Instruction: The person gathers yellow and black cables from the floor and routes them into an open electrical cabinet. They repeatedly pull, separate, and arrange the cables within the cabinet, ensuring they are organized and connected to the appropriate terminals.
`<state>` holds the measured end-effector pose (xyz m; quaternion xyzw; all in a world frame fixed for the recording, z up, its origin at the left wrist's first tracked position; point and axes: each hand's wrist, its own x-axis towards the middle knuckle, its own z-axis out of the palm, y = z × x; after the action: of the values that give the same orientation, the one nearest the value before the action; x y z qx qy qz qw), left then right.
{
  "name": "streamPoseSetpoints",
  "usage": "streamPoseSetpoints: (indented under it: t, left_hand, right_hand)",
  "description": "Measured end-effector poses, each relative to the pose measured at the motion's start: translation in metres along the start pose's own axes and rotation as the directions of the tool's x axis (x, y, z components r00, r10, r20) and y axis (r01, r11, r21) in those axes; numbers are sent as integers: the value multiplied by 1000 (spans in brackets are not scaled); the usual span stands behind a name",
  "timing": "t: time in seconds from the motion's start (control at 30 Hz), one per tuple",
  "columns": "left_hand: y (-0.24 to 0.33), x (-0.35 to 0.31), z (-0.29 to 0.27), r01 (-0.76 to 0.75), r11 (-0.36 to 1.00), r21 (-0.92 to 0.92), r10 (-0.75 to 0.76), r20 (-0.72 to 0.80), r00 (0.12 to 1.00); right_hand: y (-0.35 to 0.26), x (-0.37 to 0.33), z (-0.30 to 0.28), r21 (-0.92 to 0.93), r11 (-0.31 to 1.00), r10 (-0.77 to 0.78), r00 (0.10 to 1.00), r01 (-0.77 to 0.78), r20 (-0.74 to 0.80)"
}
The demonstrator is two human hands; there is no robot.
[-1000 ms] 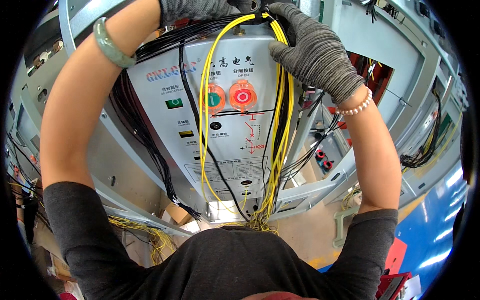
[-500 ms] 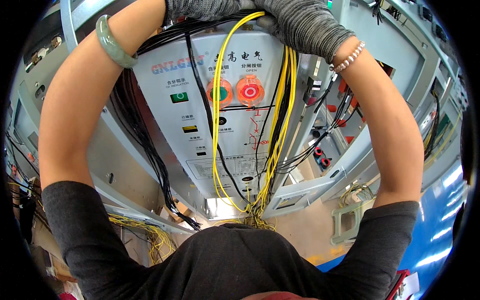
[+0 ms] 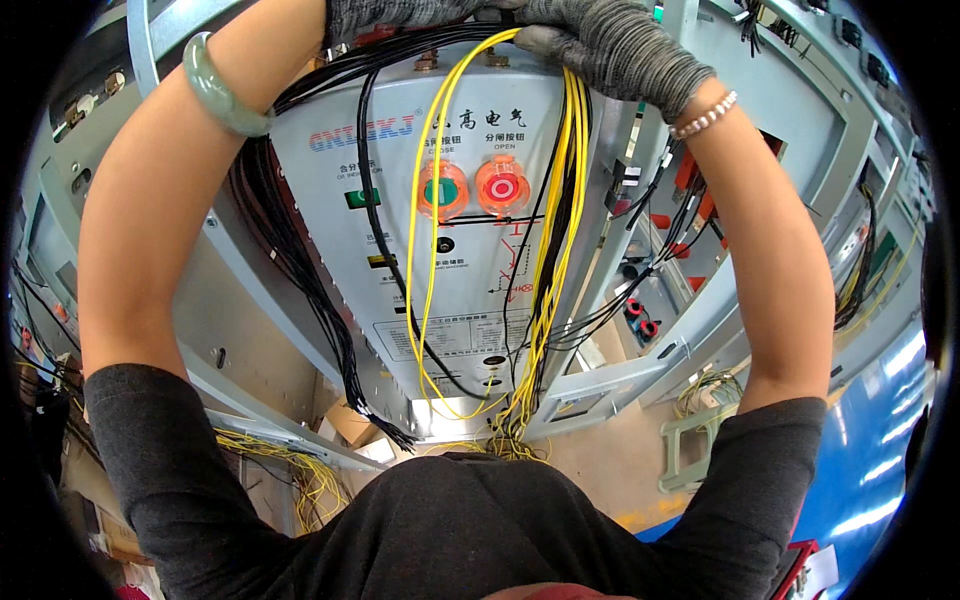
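Grey panel is filling the centre. Black wires are arching over its top and hanging at its left; yellow wires are looping down its front. Right hand is bending partly closed at their upper end, firmness unclear. Left hand is showing above the black run, fingers cut off, grip untellable. Slack yellow loop is risking a snag on the green button if tugged

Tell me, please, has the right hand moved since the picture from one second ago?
Yes: the right hand is now higher in the view and slightly further left, judged against the red button on the grey panel.
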<state>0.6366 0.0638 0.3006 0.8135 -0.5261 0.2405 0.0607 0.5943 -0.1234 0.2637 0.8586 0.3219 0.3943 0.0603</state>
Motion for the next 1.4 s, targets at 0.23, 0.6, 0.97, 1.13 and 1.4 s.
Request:
streamPoseSetpoints:
  t: [0.23, 0.6, 0.97, 1.13, 1.4]
  left_hand:
    - [18, -12, -14, 249, 962, 113, -237, -113, 965]
    - [35, -94, 15, -146, 959, 242, 212, -270, 939]
    - [105, -407, 101, 642, 618, -454, -781, -447, 436]
    - [102, -402, 146, 700, 601, -387, -746, 43, 664]
    - [68, -133, 104, 333, 929, -160, -366, -520, 772]
  right_hand:
    - [-21, 12, 11, -99, 990, 88, 985, -104, -151]
    - [-34, -3, 28, -205, 975, -2, 921, -84, -389]
    - [-46, -7, 31, -234, 967, -23, 882, -100, -471]
    - [-46, -17, 27, -245, 956, 49, 915, -159, -400]
    - [-42, -29, 30, -116, 980, 95, 888, -164, -449]
